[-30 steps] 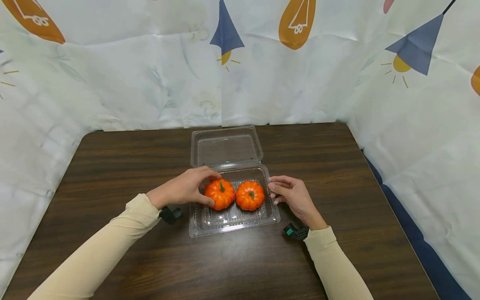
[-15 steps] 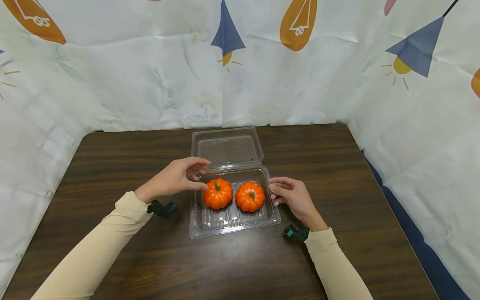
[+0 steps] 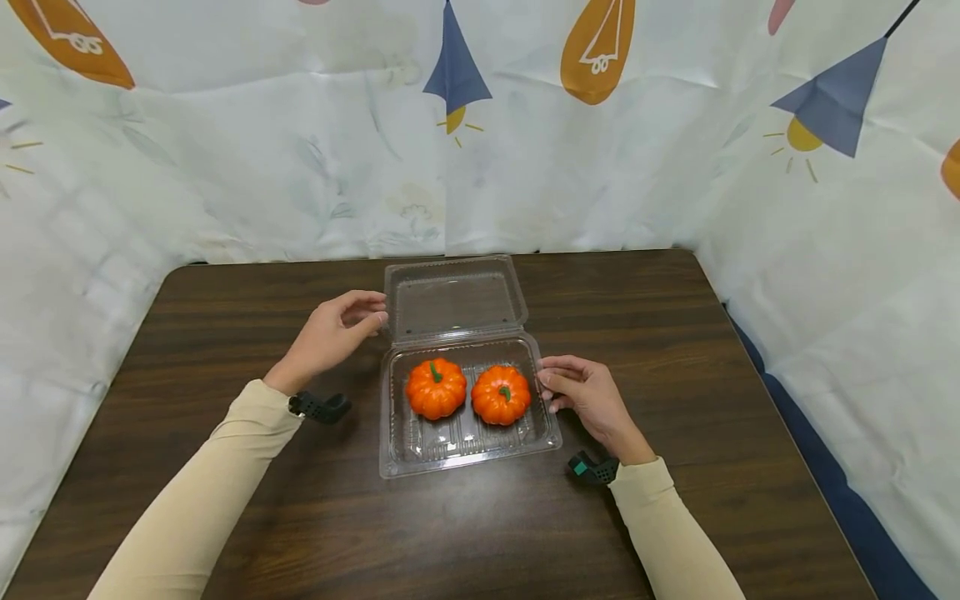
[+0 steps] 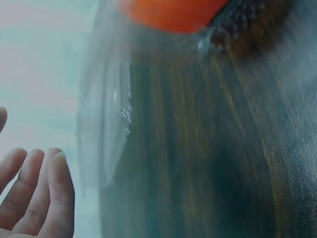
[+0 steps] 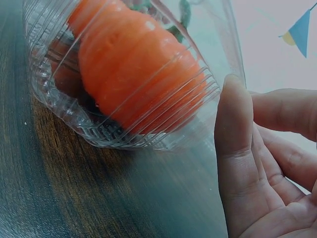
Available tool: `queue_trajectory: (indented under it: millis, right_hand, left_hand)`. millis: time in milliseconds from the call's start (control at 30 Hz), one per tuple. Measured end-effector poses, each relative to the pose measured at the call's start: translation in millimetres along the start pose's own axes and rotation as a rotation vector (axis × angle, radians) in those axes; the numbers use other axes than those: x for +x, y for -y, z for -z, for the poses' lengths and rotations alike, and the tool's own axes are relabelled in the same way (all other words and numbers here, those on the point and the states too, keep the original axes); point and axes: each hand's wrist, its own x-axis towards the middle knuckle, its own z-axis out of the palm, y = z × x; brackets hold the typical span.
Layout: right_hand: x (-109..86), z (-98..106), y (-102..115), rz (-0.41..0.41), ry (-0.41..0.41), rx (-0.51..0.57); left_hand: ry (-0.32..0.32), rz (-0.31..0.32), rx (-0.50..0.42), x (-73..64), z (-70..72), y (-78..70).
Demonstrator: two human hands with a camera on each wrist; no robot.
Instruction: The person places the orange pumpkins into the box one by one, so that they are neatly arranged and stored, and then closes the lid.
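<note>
A clear plastic clamshell container (image 3: 465, 460) lies on the table with its lid (image 3: 455, 302) folded back. Two small orange pumpkins with green stems sit side by side in its base: a left pumpkin (image 3: 436, 389) and a right pumpkin (image 3: 501, 395). My right hand (image 3: 588, 396) pinches the right rim of the base between thumb and index finger, seen close in the right wrist view beside a pumpkin (image 5: 138, 74). My left hand (image 3: 328, 335) holds nothing; its loosely bent fingers are at the lid's left edge, and the left wrist view shows the fingers (image 4: 60, 193) apart from the plastic.
The dark wood-grain table (image 3: 450, 542) extends around the container on all sides. A white printed cloth (image 3: 300, 167) hangs behind the table and along its sides. Dark blue fabric (image 3: 847, 500) shows past the right edge.
My left hand has let go of the left pumpkin and moved back and left to the lid's edge. That pumpkin shifted slightly left. The right hand keeps its place on the rim.
</note>
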Motion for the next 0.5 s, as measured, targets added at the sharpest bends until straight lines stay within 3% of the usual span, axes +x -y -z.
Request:
queue_trajectory:
  millis: [167, 500]
  right_hand:
    - [0.1, 0, 0, -0.008, -0.003, -0.003]
    - [1.2, 1, -1, 0.005, 0.005, 0.031]
  left_hand:
    - [-0.040, 0.048, -0.125, 7.2, 0.7, 18.5]
    - [0.037, 0.128, -0.306, 18.1, -8.4, 32.6]
